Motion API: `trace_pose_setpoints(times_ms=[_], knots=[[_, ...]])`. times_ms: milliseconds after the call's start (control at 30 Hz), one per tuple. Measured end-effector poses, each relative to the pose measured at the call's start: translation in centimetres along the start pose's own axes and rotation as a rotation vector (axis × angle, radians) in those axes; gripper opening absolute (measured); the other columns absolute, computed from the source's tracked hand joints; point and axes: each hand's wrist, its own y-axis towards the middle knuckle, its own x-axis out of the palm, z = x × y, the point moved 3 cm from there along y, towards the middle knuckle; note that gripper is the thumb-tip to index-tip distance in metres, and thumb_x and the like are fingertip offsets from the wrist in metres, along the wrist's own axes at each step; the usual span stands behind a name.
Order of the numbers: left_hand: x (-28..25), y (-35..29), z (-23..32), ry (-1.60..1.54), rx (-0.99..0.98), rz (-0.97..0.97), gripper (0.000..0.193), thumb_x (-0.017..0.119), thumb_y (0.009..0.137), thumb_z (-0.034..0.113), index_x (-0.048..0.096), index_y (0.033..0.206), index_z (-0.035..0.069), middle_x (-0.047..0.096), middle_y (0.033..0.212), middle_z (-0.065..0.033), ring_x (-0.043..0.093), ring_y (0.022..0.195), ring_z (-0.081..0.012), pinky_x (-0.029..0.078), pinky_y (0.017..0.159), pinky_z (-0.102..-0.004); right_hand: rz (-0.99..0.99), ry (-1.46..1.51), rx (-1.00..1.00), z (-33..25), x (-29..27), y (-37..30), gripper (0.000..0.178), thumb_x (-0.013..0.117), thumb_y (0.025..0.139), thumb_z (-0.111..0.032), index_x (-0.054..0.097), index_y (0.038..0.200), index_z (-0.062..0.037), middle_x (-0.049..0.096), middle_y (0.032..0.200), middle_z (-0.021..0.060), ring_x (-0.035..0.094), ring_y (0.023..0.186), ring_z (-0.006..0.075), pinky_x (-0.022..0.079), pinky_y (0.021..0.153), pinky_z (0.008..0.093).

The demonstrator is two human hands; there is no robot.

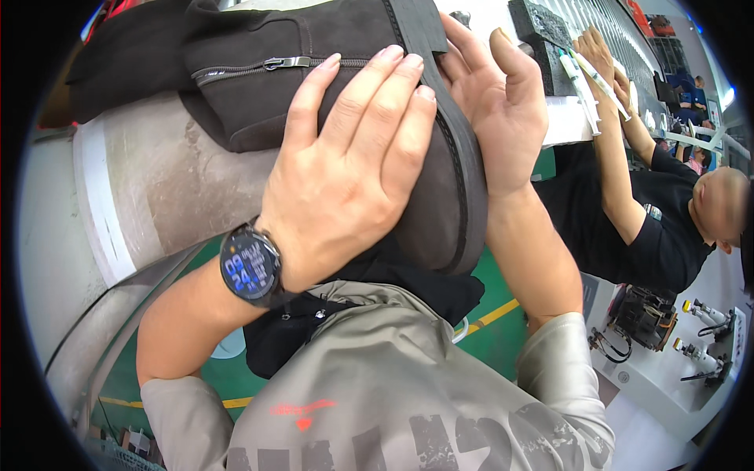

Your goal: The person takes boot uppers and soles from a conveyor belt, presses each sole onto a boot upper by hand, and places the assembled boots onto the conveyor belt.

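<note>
A dark suede ankle boot (345,27) lies on its side with its zip facing me and its black sole to the right. My left hand (345,157) rests flat across the upper, just below the metal zip pull (287,63), its fingers stretched out; the thumb is hidden. Against the sole edge is my right hand (499,110), palm turned up and thumb held apart. Its fingertips go partly out of sight behind the heel. Beneath the boot runs a broad, rounded, worn beige support (181,173) with a white band.
To the right, a co-worker in a black shirt (644,188) reaches over the bench beside slender white-and-green tools (580,90). Dark speckled blocks (542,31) stand near ribbed metal rollers (601,20). Machine fittings (644,314) sit at the lower right, above a green floor (491,302).
</note>
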Motion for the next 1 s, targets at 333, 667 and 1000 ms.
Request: trace_pose_setpoints(times_ms=[333, 667, 1000], knots=[[0.4, -1.0, 0.9, -0.107, 0.018, 0.091, 0.072, 0.074, 0.084, 0.008, 0.046, 0.149, 0.001, 0.053, 0.156, -0.0235, 0.053, 0.145, -0.0394, 0.031, 0.123, -0.0613, 0.152, -0.168, 0.002, -0.8, 1.0, -1.5, 0.044, 0.049, 0.109, -0.023, 0.055, 0.144, 0.0036, 0.064, 0.137, 0.0141, 0.059, 0.131, 0.0213, 0.045, 0.112, 0.0384], [0.5, -0.7, 3.3, -0.101, 0.02, 0.109, 0.054, 0.062, 0.095, -0.002, 0.05, 0.147, 0.001, 0.058, 0.152, -0.0208, 0.058, 0.14, -0.0374, 0.033, 0.123, -0.0624, 0.145, -0.615, -0.234, -1.3, 1.8, -5.1, 0.048, 0.047, 0.112, -0.028, 0.056, 0.143, 0.0078, 0.057, 0.149, 0.0187, 0.052, 0.141, 0.0279, 0.037, 0.123, 0.0391], [0.8, -1.0, 2.8, -0.102, 0.039, 0.166, 0.056, 0.06, 0.094, -0.003, 0.048, 0.148, -0.001, 0.058, 0.151, -0.0214, 0.059, 0.139, -0.0383, 0.035, 0.122, -0.0608, 0.247, -0.639, -0.141, -1.0, 1.6, -6.8, 0.059, 0.038, 0.112, -0.037, 0.06, 0.143, 0.0084, 0.063, 0.146, 0.0184, 0.057, 0.138, 0.0236, 0.037, 0.121, 0.0353]])
